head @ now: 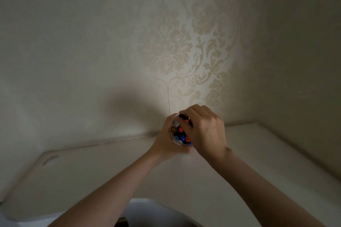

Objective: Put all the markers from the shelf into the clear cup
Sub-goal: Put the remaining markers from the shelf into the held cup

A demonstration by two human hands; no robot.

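Observation:
The clear cup (175, 141) is held above the white shelf (110, 171), with my left hand (164, 143) wrapped around its left side. Inside it stand several markers (178, 133) with red, blue, brown and white caps showing at the mouth. My right hand (204, 131) is over the cup's right rim, its fingers closed on a dark marker (184, 116) at the far edge of the mouth. The lower part of the cup is hidden by my hands.
A patterned wallpaper wall (175, 46) rises right behind the shelf, and a side wall (304, 79) closes it on the right. The shelf's curved front edge (147, 201) runs below my forearms. A small mark (50, 159) lies on the shelf's left.

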